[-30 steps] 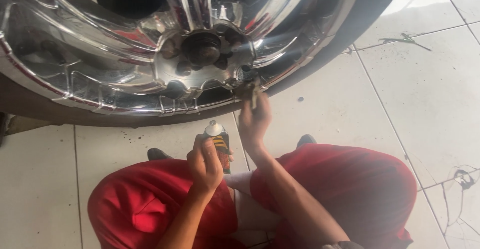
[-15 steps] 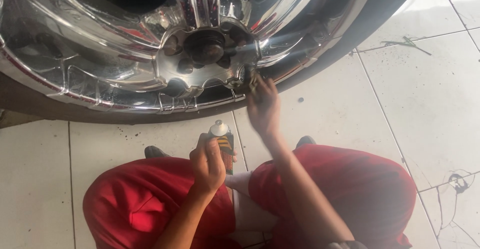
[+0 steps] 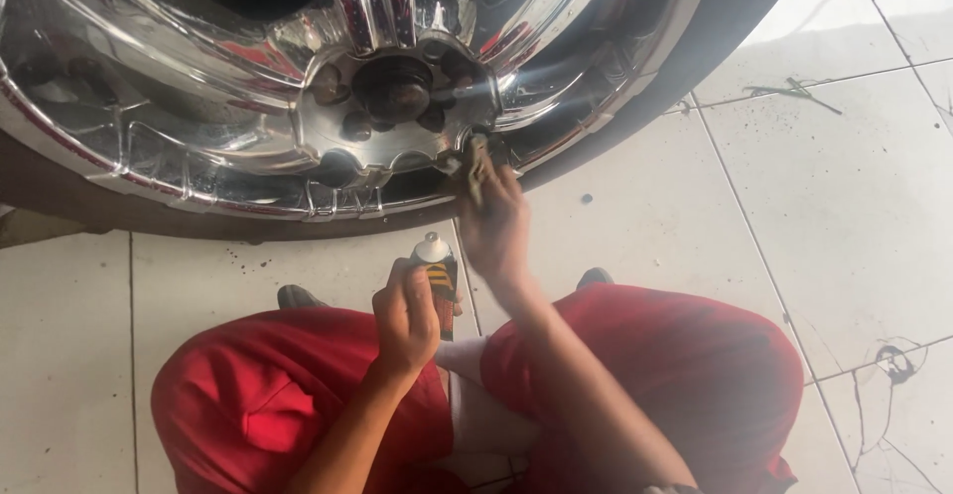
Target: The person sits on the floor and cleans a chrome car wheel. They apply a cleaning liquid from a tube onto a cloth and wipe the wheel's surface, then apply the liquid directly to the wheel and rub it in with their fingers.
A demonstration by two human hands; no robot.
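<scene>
A large chrome wheel rim (image 3: 248, 117) with a dark hub (image 3: 395, 87) and lug holes fills the top of the head view, ringed by a black tyre (image 3: 695, 67). My right hand (image 3: 493, 218) reaches up to the rim's lower edge and presses a small greyish cloth (image 3: 476, 168) against the chrome. My left hand (image 3: 405, 317) holds a small dark tube with a white cap (image 3: 435, 266) upright between my knees. Red trousers (image 3: 645, 375) cover both legs.
The floor is white tile (image 3: 824, 196) with dark grout lines, small dark specks and a crack at the right. Dark shoe tips (image 3: 298, 297) show in front of my knees. The tyre rests on the floor just ahead.
My right hand has moved up from below the rim to touch its lower edge with the cloth. The left hand with the tube has stayed almost still.
</scene>
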